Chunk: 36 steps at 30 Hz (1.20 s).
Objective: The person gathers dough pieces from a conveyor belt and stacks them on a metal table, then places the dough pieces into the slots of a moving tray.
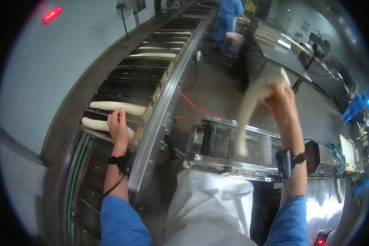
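Note:
My right hand [281, 98] is raised over the mesh conveyor, its fingers closed on a long pale dough strip [250, 106]. The strip is blurred by motion; one end sticks up above the hand and the rest hangs down to the left. On the left, my left hand [118, 126] has its fingers bent together over a near dough strip [95, 124] lying in a dark mould [90, 114]. Whether those fingers grip anything is hidden. Just beyond their tips, another dough strip [131, 108] lies in the adjoining mould.
A line of dark moulds [129, 88] runs away along a metal rail [151, 151], several holding dough. The mesh conveyor [254, 145] stands before my white apron [211, 197]. Further off are a steel table [281, 57], a co-worker in blue [229, 16] and a standing fan [124, 12].

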Each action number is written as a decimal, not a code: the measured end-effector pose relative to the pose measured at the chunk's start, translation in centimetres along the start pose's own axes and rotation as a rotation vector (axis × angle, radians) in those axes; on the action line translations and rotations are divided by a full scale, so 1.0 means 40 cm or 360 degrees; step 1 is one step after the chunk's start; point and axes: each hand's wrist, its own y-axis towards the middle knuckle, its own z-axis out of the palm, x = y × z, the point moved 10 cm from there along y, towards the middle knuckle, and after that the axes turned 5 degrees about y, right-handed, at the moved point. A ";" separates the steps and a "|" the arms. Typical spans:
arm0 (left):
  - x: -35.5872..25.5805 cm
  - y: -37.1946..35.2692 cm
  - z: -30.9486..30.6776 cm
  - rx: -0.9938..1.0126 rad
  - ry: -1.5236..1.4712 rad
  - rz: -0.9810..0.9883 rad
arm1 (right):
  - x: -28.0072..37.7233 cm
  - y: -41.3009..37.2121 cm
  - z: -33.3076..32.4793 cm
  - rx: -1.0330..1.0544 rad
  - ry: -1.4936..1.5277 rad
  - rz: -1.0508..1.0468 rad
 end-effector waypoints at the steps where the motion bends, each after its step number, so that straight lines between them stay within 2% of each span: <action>1: 0.000 -0.002 -0.007 0.0015 -0.0003 -0.0003 | 0.064 0.018 0.100 0.0237 0.0303 -0.0116; 2: -0.002 -0.006 -0.012 0.0030 -0.0009 -0.0006 | 0.086 0.038 0.173 0.0522 0.0652 -0.0126; 3: -0.008 -0.015 -0.021 0.0048 0.0020 -0.0029 | 0.118 0.032 0.241 0.0624 0.0838 -0.0108; 6: 0.006 -0.036 -0.044 0.0004 -0.0011 -0.0074 | 0.124 0.046 0.325 0.0668 0.0760 -0.0217; 8: 0.015 -0.051 -0.058 -0.0004 -0.0025 -0.0079 | 0.084 0.037 0.324 0.0695 0.0762 -0.0206; 10: 0.027 -0.067 -0.065 -0.0010 -0.0050 -0.0083 | -0.036 0.035 0.252 0.0448 0.0256 -0.0037; 12: 0.043 -0.078 -0.079 -0.0015 -0.0089 -0.0066 | -0.181 0.011 0.141 0.0331 -0.0012 0.0156; 17: 0.069 -0.089 -0.099 -0.0124 -0.0103 0.0036 | -0.490 -0.147 -0.266 0.0203 -0.1570 0.0389; 22: 0.025 -0.099 -0.119 -0.0139 -0.0089 0.0101 | -0.514 -0.299 -0.685 -0.0121 -0.2876 0.0621; 24: 0.035 -0.098 -0.116 -0.0117 -0.0067 0.0096 | -0.445 -0.372 -0.778 -0.0164 -0.2917 0.1005; 26: 0.029 -0.094 -0.115 -0.0110 -0.0021 0.0127 | -0.464 -0.454 -0.922 -0.0089 -0.3098 0.1214; 27: 0.031 -0.094 -0.112 -0.0089 -0.0003 0.0098 | -0.474 -0.489 -0.971 -0.0095 -0.3104 0.1209; 29: 0.048 -0.091 -0.109 -0.0062 0.0064 0.0088 | -0.468 -0.504 -0.991 -0.0105 -0.2998 0.0831; 32: 0.039 -0.094 -0.108 -0.0067 0.0067 0.0024 | -0.392 -0.518 -0.930 -0.0103 -0.3293 0.0871; 33: 0.040 -0.092 -0.105 -0.0045 0.0083 0.0006 | -0.371 -0.513 -0.903 -0.0184 -0.3409 0.0579; 34: 0.040 -0.095 -0.103 -0.0034 0.0047 0.0007 | -0.381 -0.493 -0.905 -0.0164 -0.3409 0.0563; 36: 0.036 -0.094 -0.095 0.0003 0.0061 -0.0027 | -0.435 -0.456 -0.941 -0.0085 -0.3064 0.0894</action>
